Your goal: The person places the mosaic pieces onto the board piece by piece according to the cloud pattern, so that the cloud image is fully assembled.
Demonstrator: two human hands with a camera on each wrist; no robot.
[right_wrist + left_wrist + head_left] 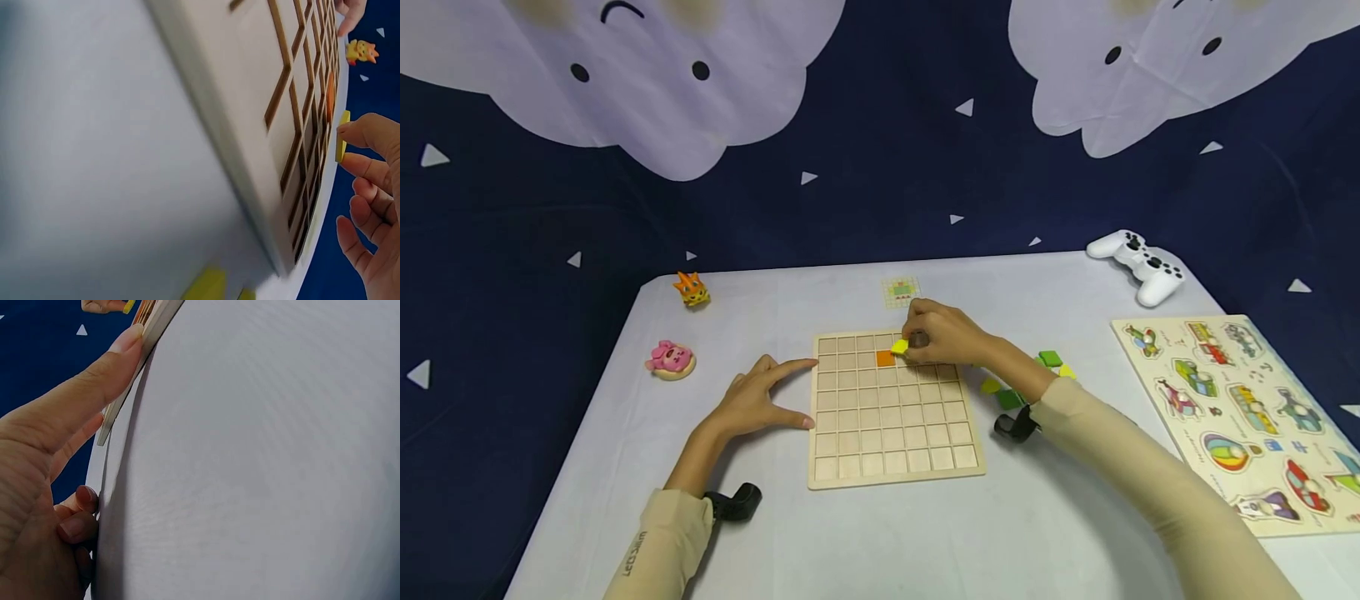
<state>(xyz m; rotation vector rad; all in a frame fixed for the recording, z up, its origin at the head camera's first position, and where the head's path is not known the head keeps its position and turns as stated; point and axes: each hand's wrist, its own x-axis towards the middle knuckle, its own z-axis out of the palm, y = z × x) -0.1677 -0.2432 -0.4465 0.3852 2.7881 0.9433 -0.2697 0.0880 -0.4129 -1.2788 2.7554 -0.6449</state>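
A wooden grid board [891, 417] lies on the white table, with one orange square tile [885, 358] sitting in a cell of an upper row. My right hand [951, 333] pinches a yellow tile [900, 347] between thumb and finger, just above the board's top rows; the right wrist view shows the yellow tile [342, 136] held on edge. My left hand [752, 400] rests at the board's left edge, thumb and index finger spread apart and touching the rim. In the left wrist view the thumb [94, 381] lies against the board's side, with the other fingers loosely bent.
Several green tiles [1010, 400] and yellow tiles lie right of the board, partly under the right forearm. A small pattern card [901, 292] lies behind it. A picture puzzle board [1247, 417] and white game controller [1138, 265] are at right; an orange figurine [692, 289] and pink figurine [671, 360] at left.
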